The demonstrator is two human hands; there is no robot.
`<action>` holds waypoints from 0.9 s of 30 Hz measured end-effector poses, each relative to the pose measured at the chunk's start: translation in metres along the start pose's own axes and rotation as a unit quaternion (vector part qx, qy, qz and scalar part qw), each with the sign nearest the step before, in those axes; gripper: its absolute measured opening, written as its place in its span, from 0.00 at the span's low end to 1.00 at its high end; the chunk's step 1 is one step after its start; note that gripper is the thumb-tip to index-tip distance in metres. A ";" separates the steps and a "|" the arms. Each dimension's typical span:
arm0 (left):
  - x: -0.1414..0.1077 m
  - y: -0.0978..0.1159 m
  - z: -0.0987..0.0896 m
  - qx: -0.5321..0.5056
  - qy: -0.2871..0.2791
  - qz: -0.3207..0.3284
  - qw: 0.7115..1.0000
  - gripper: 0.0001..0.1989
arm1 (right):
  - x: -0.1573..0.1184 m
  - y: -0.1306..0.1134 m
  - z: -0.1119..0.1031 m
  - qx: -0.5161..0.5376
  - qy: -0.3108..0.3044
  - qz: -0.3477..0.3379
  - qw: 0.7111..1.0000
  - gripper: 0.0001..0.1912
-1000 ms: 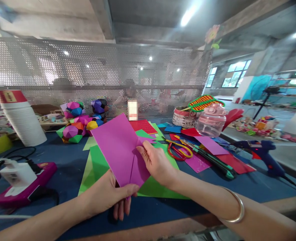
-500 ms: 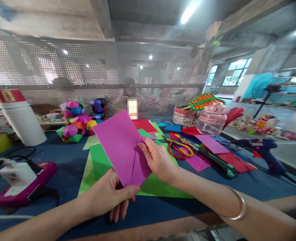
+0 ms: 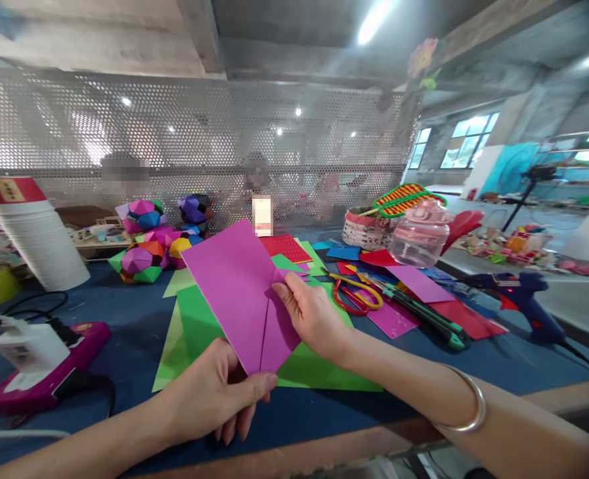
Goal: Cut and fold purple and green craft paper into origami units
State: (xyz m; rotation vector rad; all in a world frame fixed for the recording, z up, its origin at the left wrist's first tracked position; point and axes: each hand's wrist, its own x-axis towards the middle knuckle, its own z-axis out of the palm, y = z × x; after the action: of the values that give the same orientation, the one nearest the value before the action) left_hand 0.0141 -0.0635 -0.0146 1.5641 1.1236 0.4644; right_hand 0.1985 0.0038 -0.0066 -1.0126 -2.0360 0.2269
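A purple sheet of paper [image 3: 235, 286], with one flap folded over along its right side, is held up in front of me. My left hand [image 3: 225, 392] pinches its bottom corner, thumb on top and the other fingers curled beneath. My right hand [image 3: 314, 313] is closed on the right edge, thumb pressed on the folded flap; its other fingers are partly hidden behind the paper. Below the purple sheet, green paper [image 3: 334, 376] lies flat on the blue tabletop. Scissors [image 3: 357, 296] with red and yellow handles and a green-and-black utility knife [image 3: 429, 316] rest to the right.
Stacked paper cups [image 3: 42, 246] and a purple power strip [image 3: 45, 379] stand left, near folded paper balls [image 3: 139, 256]. A clear water bottle [image 3: 419, 236], a basket [image 3: 367, 229] and a blue glue gun [image 3: 524, 296] are on the right. A perforated metal screen [image 3: 199, 126] rises behind.
The view has shifted very slightly. Both hands keep their grip on the purple paper, which stays in nearly the same pose.
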 end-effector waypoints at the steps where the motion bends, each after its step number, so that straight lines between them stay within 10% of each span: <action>1: -0.001 0.001 0.000 0.002 -0.002 -0.001 1.000 0.21 | 0.000 0.000 0.000 -0.003 -0.002 0.002 1.000 0.15; 17: -0.005 -0.001 -0.001 0.022 0.002 -0.006 1.000 0.25 | 0.003 0.003 -0.002 -0.004 -0.008 0.014 1.000 0.15; 23: -0.024 0.006 -0.005 0.069 -0.160 0.059 0.983 0.24 | 0.001 0.008 0.004 -0.058 -0.079 0.033 0.995 0.14; 27: -0.026 0.014 -0.017 0.083 -0.010 0.207 0.975 0.22 | -0.002 0.009 0.010 -0.133 -0.183 0.035 0.973 0.16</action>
State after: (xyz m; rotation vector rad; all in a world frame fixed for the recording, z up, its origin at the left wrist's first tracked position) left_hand -0.0060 -0.0753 0.0100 1.9570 0.8336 0.6408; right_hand 0.1967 0.0101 -0.0185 -1.2841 -2.4132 0.1904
